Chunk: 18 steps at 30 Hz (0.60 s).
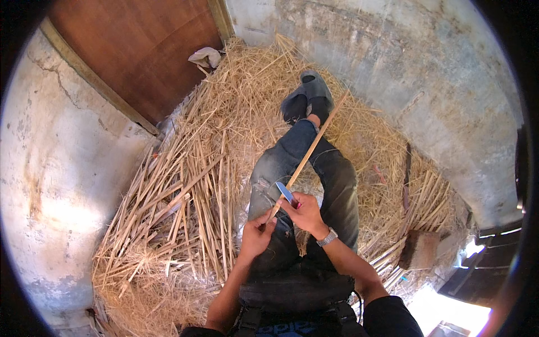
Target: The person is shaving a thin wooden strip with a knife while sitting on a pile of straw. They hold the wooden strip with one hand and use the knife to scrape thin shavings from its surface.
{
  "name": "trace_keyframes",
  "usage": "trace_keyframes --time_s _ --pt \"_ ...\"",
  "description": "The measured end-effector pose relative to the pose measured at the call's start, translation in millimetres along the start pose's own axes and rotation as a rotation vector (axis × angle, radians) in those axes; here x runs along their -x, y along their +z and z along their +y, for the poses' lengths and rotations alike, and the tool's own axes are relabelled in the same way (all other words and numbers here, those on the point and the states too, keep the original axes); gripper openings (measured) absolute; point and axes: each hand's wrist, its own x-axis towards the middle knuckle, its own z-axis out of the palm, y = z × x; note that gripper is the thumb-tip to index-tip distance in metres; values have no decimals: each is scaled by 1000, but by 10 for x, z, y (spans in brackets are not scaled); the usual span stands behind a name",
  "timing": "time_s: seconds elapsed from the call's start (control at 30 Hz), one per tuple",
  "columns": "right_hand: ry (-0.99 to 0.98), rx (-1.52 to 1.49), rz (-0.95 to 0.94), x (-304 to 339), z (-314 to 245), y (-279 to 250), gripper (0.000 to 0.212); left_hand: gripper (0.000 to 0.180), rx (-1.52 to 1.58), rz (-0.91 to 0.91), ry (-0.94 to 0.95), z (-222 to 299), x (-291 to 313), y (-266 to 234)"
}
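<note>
A long, thin bamboo strip (311,147) slants across my legs, from my hands up past my shoes. Its near end is pinched between the thumb and fingers of my left hand (257,235). My right hand (304,213), with a metal-banded watch on its wrist, is closed around the handle of a knife (286,192). Only a little of the pinkish handle shows; the blade points up and to the left and lies against or just over the strip. The right thumb rests close to the strip.
Split bamboo strips (193,208) lie heaped on my left. Pale shavings (247,84) cover the floor around my crossed legs (281,163). A wooden block (420,250) sits on the right. Worn walls (415,62) and a brown door (135,50) bound the space.
</note>
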Motion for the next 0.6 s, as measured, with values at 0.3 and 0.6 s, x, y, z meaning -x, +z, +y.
trace_keyframes --time_s 0.3,0.6 --pt "-18 0 -150 -37 37 -59 29 38 -105 90 -73 -83 85 28" --pt "9 -134 -189 17 166 -82 23 36 -165 90 -83 -131 103 13"
